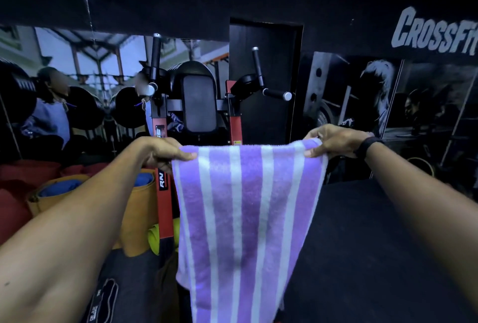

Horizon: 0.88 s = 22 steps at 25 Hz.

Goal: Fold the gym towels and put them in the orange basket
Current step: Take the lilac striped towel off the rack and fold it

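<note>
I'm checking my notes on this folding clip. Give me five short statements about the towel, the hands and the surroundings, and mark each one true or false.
1. Both hands hold the striped towel by its top corners. True: the left hand and the right hand each pinch a corner.
2. The towel is red with black stripes. False: it is purple with white stripes.
3. The towel lies flat on a table. False: it hangs in the air.
4. A dark wristband sits on the right wrist. True.
5. The wall reads "Yoga". False: the wall lettering reads "CrossFit".
</note>
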Motion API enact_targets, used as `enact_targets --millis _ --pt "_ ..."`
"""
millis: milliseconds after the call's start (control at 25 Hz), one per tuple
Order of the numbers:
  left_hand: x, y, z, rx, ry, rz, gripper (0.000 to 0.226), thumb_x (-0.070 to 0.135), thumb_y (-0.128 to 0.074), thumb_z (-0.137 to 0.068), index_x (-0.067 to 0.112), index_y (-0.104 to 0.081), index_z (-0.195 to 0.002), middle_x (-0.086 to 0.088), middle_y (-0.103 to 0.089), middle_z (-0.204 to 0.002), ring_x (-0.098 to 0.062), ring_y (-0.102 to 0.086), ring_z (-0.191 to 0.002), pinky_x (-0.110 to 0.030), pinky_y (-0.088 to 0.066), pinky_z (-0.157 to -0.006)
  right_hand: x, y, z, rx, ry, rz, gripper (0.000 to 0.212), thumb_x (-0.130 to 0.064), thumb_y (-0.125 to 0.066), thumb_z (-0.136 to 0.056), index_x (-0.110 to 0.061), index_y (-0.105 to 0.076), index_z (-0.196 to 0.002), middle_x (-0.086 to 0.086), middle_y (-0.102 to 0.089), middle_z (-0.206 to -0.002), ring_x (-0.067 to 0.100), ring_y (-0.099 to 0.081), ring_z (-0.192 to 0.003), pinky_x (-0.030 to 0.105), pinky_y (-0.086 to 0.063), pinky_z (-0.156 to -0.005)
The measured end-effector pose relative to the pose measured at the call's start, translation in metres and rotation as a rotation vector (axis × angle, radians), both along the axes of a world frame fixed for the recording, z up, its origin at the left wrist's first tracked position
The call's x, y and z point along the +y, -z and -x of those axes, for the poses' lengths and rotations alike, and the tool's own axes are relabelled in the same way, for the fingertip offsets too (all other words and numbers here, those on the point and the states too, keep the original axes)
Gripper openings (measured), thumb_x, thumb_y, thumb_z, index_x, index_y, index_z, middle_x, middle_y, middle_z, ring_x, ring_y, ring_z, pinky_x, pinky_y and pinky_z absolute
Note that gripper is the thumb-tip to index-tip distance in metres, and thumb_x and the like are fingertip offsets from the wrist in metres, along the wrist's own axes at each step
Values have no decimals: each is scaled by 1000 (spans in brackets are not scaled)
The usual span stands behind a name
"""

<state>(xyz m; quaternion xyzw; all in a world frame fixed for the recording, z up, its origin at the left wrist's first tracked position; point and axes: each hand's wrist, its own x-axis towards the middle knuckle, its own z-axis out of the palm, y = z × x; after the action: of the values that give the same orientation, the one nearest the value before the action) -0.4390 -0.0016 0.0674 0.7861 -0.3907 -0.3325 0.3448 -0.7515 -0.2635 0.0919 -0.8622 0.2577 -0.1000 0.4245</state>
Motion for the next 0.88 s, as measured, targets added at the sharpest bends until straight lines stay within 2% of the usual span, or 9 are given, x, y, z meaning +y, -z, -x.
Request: enact_targets --millis 80,240,320,440,680,720,760,800,880 --pt "-4 -7 3 -3 41 4 25 30 -71 -80 7 -64 -77 -1 -67 -57 -9 -62 -47 -20 -52 -46 8 -6 -6 -21 -74 -45 18 -2 -76 -74 -5 -62 -84 1 -69 -68 9 -66 -58 18 -50 -47" --pt "-18 -24 -8 479 -77 799 49 61 -66 -74 20 -67 -103 3 -75 -81 -11 -71 -72 -31 -60 -66 -7 -17 -24 -669 -10 -318 62 -47 -80 -70 -12 -65 -119 8 -66 -119 21 -65 -101 34 -57 -80" --pt "-24 7 2 466 31 568 68 64 -83 -45 23 -72 -98 2 -75 -88 -12 -71 -75 -32 -58 -66 2 9 -31 -423 64 -409 78 -58 -83 -59 -11 -64 -119 6 -65 -116 20 -64 -94 27 -55 -67" --pt "-31 46 27 319 111 255 93 41 -98 -35 4 -66 -114 -12 -71 -105 -16 -72 -81 -26 -57 -66 22 38 -37 -187 57 -413 23 -19 -79 -76 -3 -67 -87 7 -73 -73 13 -69 -59 20 -51 -48" --pt "-12 25 14 492 66 434 78 44 -96 -30 9 -74 -96 -12 -74 -97 -20 -73 -84 -29 -59 -66 -4 42 -31 -408 120 -610 60 -47 -93 -50 -12 -67 -92 20 -62 -85 30 -60 -82 45 -55 -76" --pt "-9 31 13 407 89 346 70 38 -97 -37 7 -73 -95 -13 -74 -96 -19 -73 -80 -27 -58 -61 10 48 -25 -284 134 -573 54 -44 -91 -58 -13 -65 -93 22 -59 -86 32 -57 -84 43 -27 -65" --pt "-8 35 15 348 46 310 57 31 -94 -51 6 -71 -97 -13 -74 -94 -18 -73 -75 -25 -57 -57 18 55 -25 -202 151 -532 43 -34 -87 -66 -7 -64 -90 21 -63 -85 29 -61 -83 69 -44 -85" --pt "-12 38 14 324 -43 341 42 23 -86 -67 5 -69 -100 -14 -74 -94 -17 -72 -71 -24 -57 -55 30 56 -24 -149 140 -519 31 -24 -81 -74 -1 -63 -84 18 -69 -77 23 -68 -72 35 -59 -69" --pt "-22 36 11 352 -248 475 31 19 -74 -82 5 -65 -109 -14 -73 -97 -18 -71 -72 -27 -59 -64 38 53 -23 -232 100 -622 29 -20 -85 -68 1 -65 -72 13 -71 -64 13 -69 -55 21 -53 -47"
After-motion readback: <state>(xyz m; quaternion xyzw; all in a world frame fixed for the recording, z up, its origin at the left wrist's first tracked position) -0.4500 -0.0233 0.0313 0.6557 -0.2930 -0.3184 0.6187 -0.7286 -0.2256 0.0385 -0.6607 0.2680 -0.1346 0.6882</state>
